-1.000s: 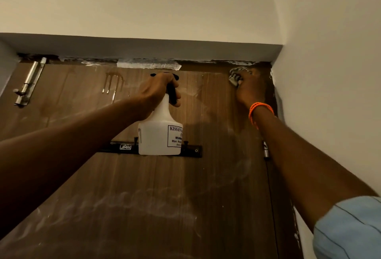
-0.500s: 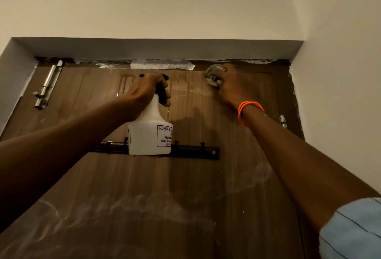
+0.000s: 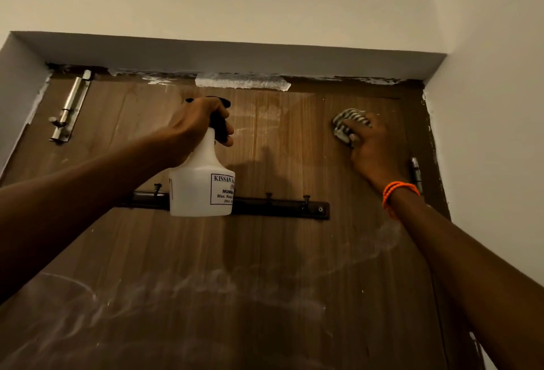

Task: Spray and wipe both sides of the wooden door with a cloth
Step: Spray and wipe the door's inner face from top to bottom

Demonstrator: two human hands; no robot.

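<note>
Both hands are raised against the upper part of the closed wooden door: the right hand is curled around a bunched striped cloth and presses it flat to the wood near the hinge side, while the left hand is wrapped tight around the neck and black trigger of a white spray bottle, held just off the surface above the black hook rail. Half a second ago the cloth was near the middle of the top edge; a second ago it was in the far right corner, so the wiping hand is sweeping back and forth and working downward. The bottle has barely shifted. Pale smears lower on the panel suggest most of this face remains to be wiped.
</note>
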